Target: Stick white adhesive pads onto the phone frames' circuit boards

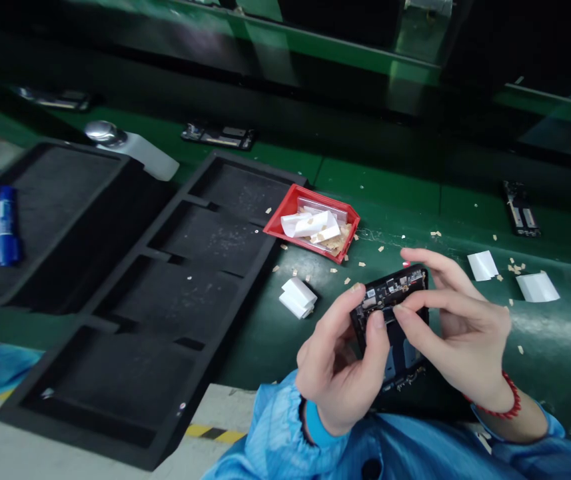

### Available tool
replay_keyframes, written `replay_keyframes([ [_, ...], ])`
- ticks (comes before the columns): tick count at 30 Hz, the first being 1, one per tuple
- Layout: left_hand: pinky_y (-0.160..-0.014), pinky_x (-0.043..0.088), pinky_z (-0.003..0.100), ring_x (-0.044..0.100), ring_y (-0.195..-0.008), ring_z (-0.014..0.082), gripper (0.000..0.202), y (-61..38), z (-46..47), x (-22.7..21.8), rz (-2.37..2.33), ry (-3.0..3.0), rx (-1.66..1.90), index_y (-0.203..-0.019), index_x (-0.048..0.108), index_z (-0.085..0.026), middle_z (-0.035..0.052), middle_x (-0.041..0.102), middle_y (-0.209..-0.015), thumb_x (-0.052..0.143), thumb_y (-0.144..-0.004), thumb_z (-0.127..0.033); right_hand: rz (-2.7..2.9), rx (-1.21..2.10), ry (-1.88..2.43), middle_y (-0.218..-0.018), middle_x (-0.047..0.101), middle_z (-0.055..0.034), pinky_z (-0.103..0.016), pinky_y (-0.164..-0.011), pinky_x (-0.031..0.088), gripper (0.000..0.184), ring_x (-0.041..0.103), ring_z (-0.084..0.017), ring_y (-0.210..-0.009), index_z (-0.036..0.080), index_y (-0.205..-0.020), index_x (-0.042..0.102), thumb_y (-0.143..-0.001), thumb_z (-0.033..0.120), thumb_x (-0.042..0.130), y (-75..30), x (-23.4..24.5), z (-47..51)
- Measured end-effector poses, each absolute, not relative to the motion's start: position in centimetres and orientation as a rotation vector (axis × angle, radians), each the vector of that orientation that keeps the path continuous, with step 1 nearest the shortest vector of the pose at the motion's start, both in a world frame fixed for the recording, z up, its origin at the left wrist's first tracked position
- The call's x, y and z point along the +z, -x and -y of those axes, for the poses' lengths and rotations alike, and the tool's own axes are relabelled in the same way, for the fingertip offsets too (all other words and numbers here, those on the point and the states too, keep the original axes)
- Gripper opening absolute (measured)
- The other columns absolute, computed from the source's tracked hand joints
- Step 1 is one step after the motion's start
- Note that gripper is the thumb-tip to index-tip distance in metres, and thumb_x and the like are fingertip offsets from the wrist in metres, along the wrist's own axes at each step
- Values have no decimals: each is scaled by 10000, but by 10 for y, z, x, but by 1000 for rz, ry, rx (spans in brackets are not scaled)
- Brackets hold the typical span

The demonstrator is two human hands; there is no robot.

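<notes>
An opened phone body (405, 357) with bare circuit parts along its top edge is held up in front of me, tilted. My left hand (345, 360) grips its left side, the thumb lying across the front near the upper parts. The fingers of my right hand (458, 327) are bent, with thumb and index finger pinched together at the phone's upper middle. Whether something small sits in that pinch is hidden. Close by on the green bench lie a folded white paper (298, 297) and a red bin (271, 227) with papers and tan scraps inside.
A black compartment tray (215, 333) stretches along the left. Beyond it, a blue marker (6, 227) rests on a black foam block (65, 173). More phone bodies (218, 135) (521, 208) lie on the conveyor. White papers (482, 265) and small tan bits are scattered on the right.
</notes>
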State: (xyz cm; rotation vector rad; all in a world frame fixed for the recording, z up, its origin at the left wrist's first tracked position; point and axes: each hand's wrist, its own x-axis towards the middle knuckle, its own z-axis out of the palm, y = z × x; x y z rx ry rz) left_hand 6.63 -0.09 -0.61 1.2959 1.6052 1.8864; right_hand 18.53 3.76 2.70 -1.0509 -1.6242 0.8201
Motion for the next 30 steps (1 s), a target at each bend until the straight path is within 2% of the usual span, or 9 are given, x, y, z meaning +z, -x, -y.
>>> replay_keyframes([
  [8, -620, 645, 205, 763, -633, 139, 383, -73, -1, -6, -1696, -1298, 1952, -1153, 724, -182, 15, 812, -901, 744, -793, -50, 1543, 823, 1071, -1250, 687, -72, -396, -895, 624, 180, 683, -272, -1160, 243, -823, 728, -830, 64, 728, -178, 29, -33],
  [15, -582, 628, 167, 752, -592, 123, 467, -74, -5, -5, -1685, -1316, 2042, -1166, 731, -192, -7, 819, -878, 753, -737, -11, 1490, 835, 1048, -1228, 695, -84, -370, -855, 630, 184, 694, -261, -1134, 222, -814, 721, -825, 38, 714, -175, 28, -32],
  [20, -600, 631, 161, 756, -603, 121, 528, -74, -7, -5, -1635, -1320, 2071, -1191, 725, -202, -13, 824, -898, 771, -704, -4, 1470, 829, 1064, -1226, 697, -76, -347, -866, 623, 189, 691, -251, -1144, 217, -796, 720, -813, 29, 715, -175, 28, -32],
  [30, -570, 626, 172, 746, -560, 126, 445, -76, -10, -1, -1674, -1291, 2025, -1125, 735, -176, -15, 815, -809, 792, -713, -18, 1443, 834, 1067, -1224, 695, -58, -327, -928, 608, 205, 688, -220, -1150, 222, -815, 731, -816, 17, 723, -174, 26, -31],
])
